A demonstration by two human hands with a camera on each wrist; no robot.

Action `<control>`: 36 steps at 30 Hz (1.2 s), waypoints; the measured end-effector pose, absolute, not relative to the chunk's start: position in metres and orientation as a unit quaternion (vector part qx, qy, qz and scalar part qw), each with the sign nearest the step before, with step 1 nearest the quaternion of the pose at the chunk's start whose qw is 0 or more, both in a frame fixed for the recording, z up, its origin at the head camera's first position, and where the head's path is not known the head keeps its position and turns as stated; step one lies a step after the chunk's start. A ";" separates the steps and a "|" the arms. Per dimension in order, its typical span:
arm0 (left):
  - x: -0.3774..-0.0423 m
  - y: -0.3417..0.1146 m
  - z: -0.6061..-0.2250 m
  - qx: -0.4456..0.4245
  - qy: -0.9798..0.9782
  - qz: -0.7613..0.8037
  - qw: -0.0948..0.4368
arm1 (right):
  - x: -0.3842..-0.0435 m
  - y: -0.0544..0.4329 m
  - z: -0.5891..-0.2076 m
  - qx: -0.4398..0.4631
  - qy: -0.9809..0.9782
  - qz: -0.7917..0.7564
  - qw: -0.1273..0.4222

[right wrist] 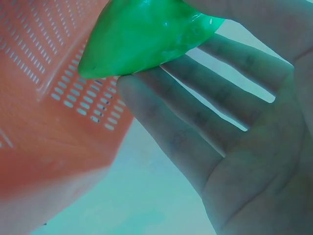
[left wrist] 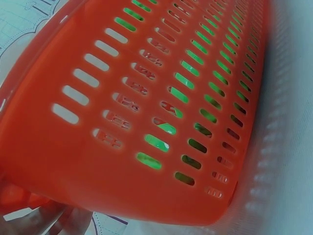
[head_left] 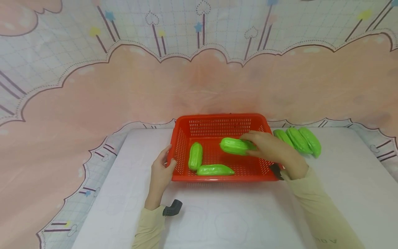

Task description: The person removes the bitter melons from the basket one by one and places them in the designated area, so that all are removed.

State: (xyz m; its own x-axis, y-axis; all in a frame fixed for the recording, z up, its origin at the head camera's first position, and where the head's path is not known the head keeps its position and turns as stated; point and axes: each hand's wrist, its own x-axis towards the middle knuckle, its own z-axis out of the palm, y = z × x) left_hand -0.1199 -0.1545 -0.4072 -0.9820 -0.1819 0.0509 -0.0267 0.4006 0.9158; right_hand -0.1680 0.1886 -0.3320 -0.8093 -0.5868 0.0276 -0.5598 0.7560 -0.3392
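Note:
A red plastic basket (head_left: 224,178) with slotted sides stands on the white table. My left hand (head_left: 161,173) grips its left rim, and in the left wrist view those fingers curl at the handle end below the slotted wall (left wrist: 54,161). Over the basket's right half, my right hand (head_left: 265,144) holds a glossy bright green gourd (head_left: 232,146) with lengthwise ridges. The right wrist view shows this gourd's pointed end (right wrist: 137,41) between the thumb and the long fingers. Inside the basket, one gourd (head_left: 195,156) lies lengthwise at the left and another (head_left: 215,170) lies along the front wall.
Three more green gourds (head_left: 300,140) lie side by side on the table, just right of the basket. A patterned cloth (head_left: 199,83) rises behind the table. White table surface (head_left: 224,218) stretches in front of the basket. Dark wrist devices (head_left: 172,208) sit at both sleeves.

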 end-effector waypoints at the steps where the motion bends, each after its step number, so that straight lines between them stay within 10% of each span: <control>1: -0.120 -0.155 -0.407 0.062 -0.834 -0.543 0.072 | -0.167 0.190 -0.332 -0.304 0.937 -0.168 0.040; 36: -0.120 -0.154 -0.408 0.055 -0.835 -0.541 0.087 | -0.148 0.223 -0.329 -0.286 0.941 -0.180 -0.029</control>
